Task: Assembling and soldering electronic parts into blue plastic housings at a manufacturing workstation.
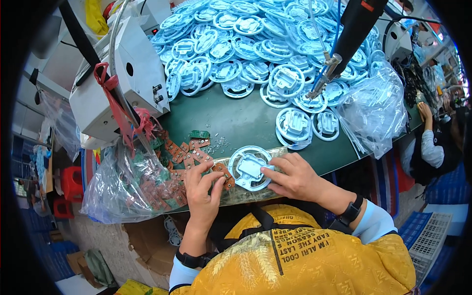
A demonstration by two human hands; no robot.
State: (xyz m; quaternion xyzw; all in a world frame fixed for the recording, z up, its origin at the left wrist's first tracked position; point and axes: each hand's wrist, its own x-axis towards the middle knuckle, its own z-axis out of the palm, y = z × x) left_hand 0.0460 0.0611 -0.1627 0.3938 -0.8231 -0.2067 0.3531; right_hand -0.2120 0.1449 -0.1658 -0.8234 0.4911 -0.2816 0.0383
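Note:
A light-blue round plastic part [250,168], a ring with a raised frame across its middle, lies at the table's near edge. My right hand [297,179] grips its right side, thumb and fingers closed on the rim. Left of it, my left hand [200,194] pinches a small brown circuit board [225,175] at its fingertips, close beside the ring. Loose brown circuit boards [176,151] are spread beyond my left hand, a green circuit board [199,133] among them. Tiny pale pins [219,143] lie scattered nearby.
Blue round parts [236,49] are heaped over the far table. A screwdriver-like tool [327,73] hangs at right above a clear plastic bag [376,108]. At left stand a grey box machine [120,78] and a bag of boards [130,189]. A co-worker [437,142] sits at far right.

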